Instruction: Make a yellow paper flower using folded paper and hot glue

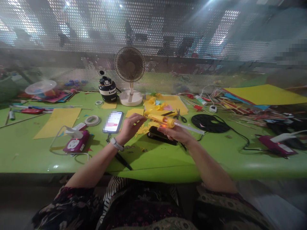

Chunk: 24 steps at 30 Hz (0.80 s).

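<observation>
The right hand (176, 132) is curled closed around a yellow glue gun (159, 119), whose clear glue stick (189, 127) juts out between three and four o'clock, while the left hand (130, 126), thumb and fingers drawn nearly together, is by the gun's nine-o'clock end, though I cannot tell whether it pinches anything. Around the gun, a black object (155, 131) lies at six, scissors (179, 116) between two and three, and a phone (114, 123) at nine. Farther out are a black disc (207, 124) at three, a fan (129, 65) at eleven and a bottle (108, 91) at ten.
</observation>
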Each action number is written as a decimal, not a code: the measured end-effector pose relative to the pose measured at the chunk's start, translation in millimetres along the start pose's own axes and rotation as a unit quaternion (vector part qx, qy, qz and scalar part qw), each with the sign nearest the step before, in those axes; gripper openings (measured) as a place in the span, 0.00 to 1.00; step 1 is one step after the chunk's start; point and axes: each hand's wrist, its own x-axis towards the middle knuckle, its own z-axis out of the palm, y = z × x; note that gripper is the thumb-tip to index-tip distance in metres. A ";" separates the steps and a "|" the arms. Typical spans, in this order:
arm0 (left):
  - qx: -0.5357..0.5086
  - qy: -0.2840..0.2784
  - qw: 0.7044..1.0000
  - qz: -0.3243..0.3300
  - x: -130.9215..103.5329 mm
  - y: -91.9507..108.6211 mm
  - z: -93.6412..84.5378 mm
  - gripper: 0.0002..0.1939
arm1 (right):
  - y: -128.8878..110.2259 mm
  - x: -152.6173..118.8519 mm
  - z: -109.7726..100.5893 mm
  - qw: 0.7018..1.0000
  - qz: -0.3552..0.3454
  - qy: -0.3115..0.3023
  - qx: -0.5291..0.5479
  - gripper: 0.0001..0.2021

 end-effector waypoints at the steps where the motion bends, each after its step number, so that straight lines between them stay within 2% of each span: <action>1: 0.001 0.002 1.000 0.002 0.3 0.4 -0.1 0.07 | 1.3 0.3 -0.1 1.000 -0.001 0.000 0.001 0.28; 24: 0.000 0.006 1.000 0.013 1.2 0.8 -0.5 0.06 | -1.2 -0.4 1.0 1.000 -0.007 0.002 0.006 0.27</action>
